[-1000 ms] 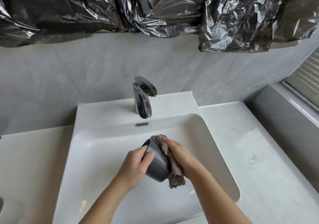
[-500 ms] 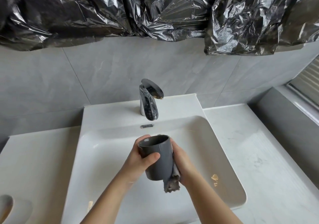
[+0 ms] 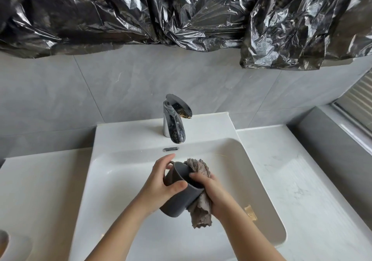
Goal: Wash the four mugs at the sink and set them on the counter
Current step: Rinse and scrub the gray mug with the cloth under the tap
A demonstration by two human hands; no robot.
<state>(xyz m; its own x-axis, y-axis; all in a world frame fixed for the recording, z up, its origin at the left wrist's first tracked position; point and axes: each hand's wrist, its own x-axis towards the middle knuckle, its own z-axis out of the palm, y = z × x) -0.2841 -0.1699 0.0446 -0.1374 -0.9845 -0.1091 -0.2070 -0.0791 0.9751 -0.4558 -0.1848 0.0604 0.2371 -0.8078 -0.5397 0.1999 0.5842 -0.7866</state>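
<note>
Mug [image 3: 181, 200] being held tilted over the sink [image 3: 124, 180]: left hand [image 3: 161, 182] gripping its left side, right hand [image 3: 215, 192] pressing cloth [image 3: 201, 215] against its right. Faucet [image 3: 174, 123] standing behind on the sink ledge. Counter [image 3: 302, 180] flanking the sink on both sides.

Left hand [image 3: 161, 182]: thumb and fingers curled round mug [image 3: 179, 200]; forearm raised from below. Right hand [image 3: 214, 193]: cloth [image 3: 201, 214] gripped and pressed to mug; forearm angled from lower right.

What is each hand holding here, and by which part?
Left hand grips the grey mug round its body; right hand holds a brown cloth bunched against the mug's rim.
</note>
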